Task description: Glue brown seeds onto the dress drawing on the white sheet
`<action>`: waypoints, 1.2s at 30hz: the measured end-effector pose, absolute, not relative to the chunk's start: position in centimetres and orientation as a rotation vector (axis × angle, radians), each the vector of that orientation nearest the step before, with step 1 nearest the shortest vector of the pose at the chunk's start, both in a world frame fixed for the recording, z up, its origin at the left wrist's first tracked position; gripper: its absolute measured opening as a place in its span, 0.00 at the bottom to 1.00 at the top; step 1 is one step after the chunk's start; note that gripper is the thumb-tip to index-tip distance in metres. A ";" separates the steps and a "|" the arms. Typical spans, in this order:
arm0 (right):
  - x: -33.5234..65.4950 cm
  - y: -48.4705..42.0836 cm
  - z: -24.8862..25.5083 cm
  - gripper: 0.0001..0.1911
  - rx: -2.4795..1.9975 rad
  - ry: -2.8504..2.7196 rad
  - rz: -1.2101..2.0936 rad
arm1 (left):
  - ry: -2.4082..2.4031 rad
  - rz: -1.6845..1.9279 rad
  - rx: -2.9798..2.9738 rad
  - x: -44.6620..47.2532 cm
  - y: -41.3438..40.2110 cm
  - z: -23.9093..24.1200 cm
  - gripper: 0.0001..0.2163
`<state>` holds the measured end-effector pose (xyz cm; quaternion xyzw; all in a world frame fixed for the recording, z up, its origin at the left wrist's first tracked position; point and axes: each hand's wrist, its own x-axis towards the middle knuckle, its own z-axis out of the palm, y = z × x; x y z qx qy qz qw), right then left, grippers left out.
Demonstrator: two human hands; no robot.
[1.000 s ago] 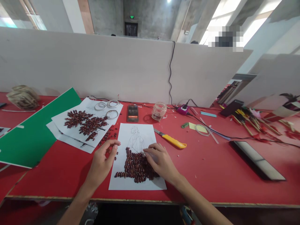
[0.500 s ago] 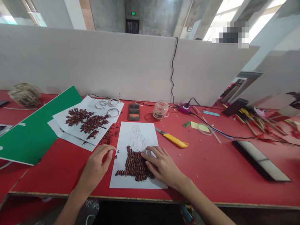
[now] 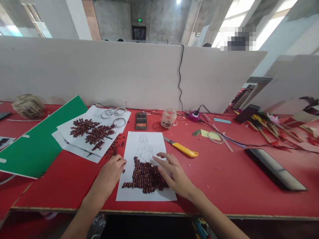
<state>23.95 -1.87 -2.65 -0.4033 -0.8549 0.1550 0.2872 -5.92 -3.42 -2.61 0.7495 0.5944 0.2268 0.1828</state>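
A white sheet (image 3: 121, 191) with a line drawing of a figure lies in front of me. Rows of dark red-brown beans (image 3: 143, 176) cover its lower part. At the sheet's left edge my left hand (image 3: 111, 171) has its fingertips pinched together; whatever is between them is hidden. Just below those fingertips is a loose bean (image 3: 124, 171). My right hand (image 3: 174, 172) hovers over the right side of the bean rows, thumb and fingers apart, holding nothing visible. More loose beans (image 3: 116, 147) are scattered on the table beyond my left hand.
A yellow utility knife (image 3: 185, 150) lies right of the sheet, blade bared. Behind stand a phone (image 3: 141, 121) and a glass jar (image 3: 168, 119). Bean-covered papers (image 3: 74, 131) with tape rolls (image 3: 119, 122) overlap a green board (image 3: 45, 146). A dark slab (image 3: 275, 170) is at right.
My left fingers have moved right and closed over the spot where a loose bean showed. My right hand has lifted off the beans, its fingers spreading. The view has shifted slightly.
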 end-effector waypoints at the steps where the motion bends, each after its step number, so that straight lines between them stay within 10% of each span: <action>1: 24.1 -1.8 -2.8 0.20 -1.095 -2.215 0.421 | 1.666 0.639 2.123 -5.8 -3.3 -2.4 0.13; 18: 21.3 -2.1 -0.2 0.13 -0.901 -2.037 0.626 | 0.874 0.800 1.057 1.2 -1.3 -1.1 0.22; 36: 21.6 -1.3 -3.6 0.06 -1.314 -2.136 0.499 | 1.329 1.004 1.400 -3.5 -2.5 -0.9 0.17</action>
